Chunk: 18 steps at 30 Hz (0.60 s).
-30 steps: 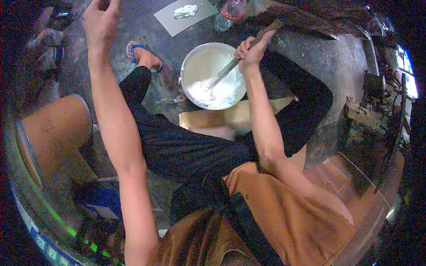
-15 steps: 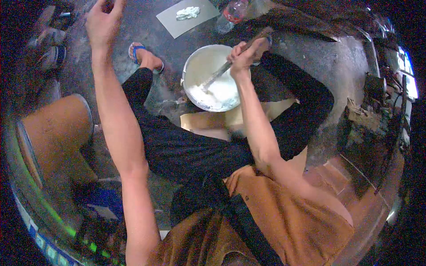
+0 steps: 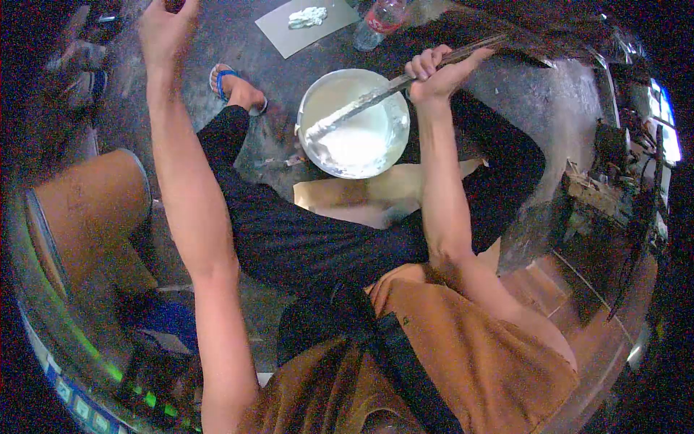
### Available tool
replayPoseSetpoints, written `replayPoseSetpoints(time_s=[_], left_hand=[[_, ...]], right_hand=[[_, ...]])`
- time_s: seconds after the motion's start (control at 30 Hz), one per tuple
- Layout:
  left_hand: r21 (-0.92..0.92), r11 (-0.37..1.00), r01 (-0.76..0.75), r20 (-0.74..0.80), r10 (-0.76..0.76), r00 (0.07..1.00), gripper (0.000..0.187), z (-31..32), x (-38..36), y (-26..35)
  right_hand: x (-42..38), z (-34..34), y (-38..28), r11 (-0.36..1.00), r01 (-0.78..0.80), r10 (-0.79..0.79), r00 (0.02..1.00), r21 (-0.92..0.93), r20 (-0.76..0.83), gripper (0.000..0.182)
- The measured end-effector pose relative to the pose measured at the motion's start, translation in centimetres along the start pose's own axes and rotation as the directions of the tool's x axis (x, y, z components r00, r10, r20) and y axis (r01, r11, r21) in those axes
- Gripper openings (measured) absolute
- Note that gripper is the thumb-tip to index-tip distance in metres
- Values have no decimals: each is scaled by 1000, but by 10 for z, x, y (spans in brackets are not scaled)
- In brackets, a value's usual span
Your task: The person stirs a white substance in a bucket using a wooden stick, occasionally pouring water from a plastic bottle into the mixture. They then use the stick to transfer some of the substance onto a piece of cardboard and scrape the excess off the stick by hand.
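Note:
My right hand [image 3: 436,74] is closed around a long wooden stick [image 3: 394,84], slanting over a white bucket [image 3: 302,108]. The stick's lower end is coated white and lies over the bucket's opening. Inside is a thick white paste [image 3: 354,148], with smears up the wall. My left hand [image 3: 166,32] is raised at the upper left, cut off by the frame edge. Its thumb and a finger curl around something dark that I cannot make out.
A grey sheet [image 3: 289,43] with a white lump [image 3: 308,17] lies beyond the bucket, beside a clear plastic bottle [image 3: 379,25] with a red label. My sandalled foot [image 3: 235,87] is left of the bucket. A brown drum [image 3: 94,202] lies at left; wood scraps [image 3: 596,192] are at right.
My right hand has moved right, drawing the stick up to a flatter slant, so more of its whitened end shows. My left hand has shifted slightly.

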<state>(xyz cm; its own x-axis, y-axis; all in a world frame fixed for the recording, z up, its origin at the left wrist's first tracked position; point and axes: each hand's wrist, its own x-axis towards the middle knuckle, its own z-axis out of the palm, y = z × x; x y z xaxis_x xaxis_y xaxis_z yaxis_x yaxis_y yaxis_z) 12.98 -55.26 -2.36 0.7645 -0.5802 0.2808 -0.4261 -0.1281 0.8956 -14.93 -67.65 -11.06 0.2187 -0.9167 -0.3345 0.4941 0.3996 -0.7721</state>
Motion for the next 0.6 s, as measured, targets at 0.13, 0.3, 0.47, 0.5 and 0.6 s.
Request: replayPoseSetpoints(time_s=[0.13, 0.3, 0.47, 0.5, 0.6], left_hand=[[-64, 998, -6, 47, 9, 999, 20, -1, 4, -15], [-10, 1000, -9, 33, 9, 999, 20, 1, 4, -4], [-24, 1000, -9, 30, 9, 999, 19, 1, 2, -2], [-40, 999, -17, 28, 18, 999, 19, 2, 3, -3], [18, 1000, -3, 58, 2, 998, 19, -2, 0, -2]], right_hand=[[-2, 3, 18, 988, 134, -135, 991, -80, -2, 72], [10, -32, 54, 999, -15, 20, 983, 30, -180, 70], [10, -41, 50, 999, -47, 49, 966, 14, -254, 72], [11, -39, 49, 999, -46, 49, 967, 19, -250, 72], [11, -35, 47, 999, -15, 24, 979, 46, -202, 70]])
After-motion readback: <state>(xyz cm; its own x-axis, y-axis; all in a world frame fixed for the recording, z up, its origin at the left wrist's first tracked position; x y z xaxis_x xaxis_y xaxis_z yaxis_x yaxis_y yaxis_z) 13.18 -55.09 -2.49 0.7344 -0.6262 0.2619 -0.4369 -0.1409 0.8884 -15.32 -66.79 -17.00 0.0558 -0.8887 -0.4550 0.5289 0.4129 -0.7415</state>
